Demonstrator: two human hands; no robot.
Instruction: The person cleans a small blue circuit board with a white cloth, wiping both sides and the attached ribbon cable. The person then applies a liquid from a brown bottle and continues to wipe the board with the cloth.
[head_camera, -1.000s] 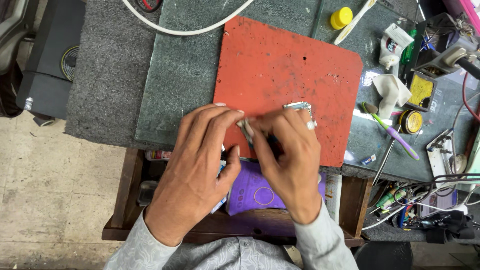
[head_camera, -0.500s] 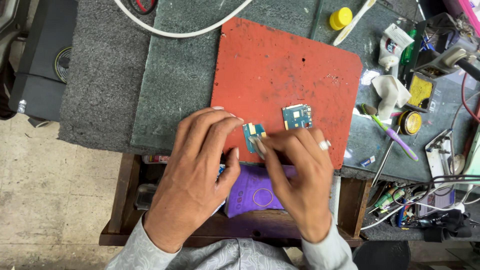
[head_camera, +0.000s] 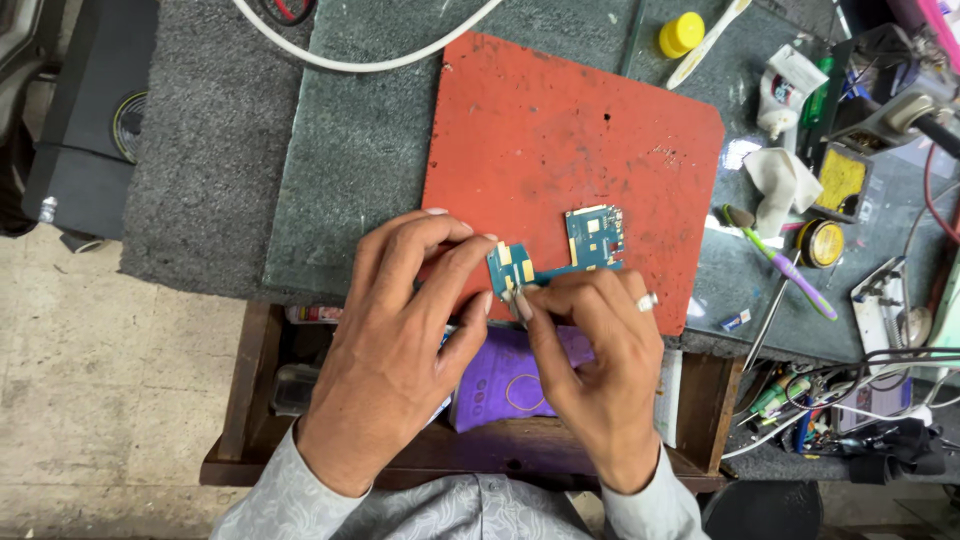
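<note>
Fingers of our left hand (head_camera: 400, 340) curl together at the near edge of the red mat (head_camera: 560, 130), their tips pinched on the left end of a small blue circuit board (head_camera: 560, 255). Just right, our right hand (head_camera: 600, 370), a ring on one finger, presses thumb and forefinger onto the board's near edge. Further right on the bench lie a purple-handled toothbrush (head_camera: 785, 270) and a round tin (head_camera: 822, 243).
</note>
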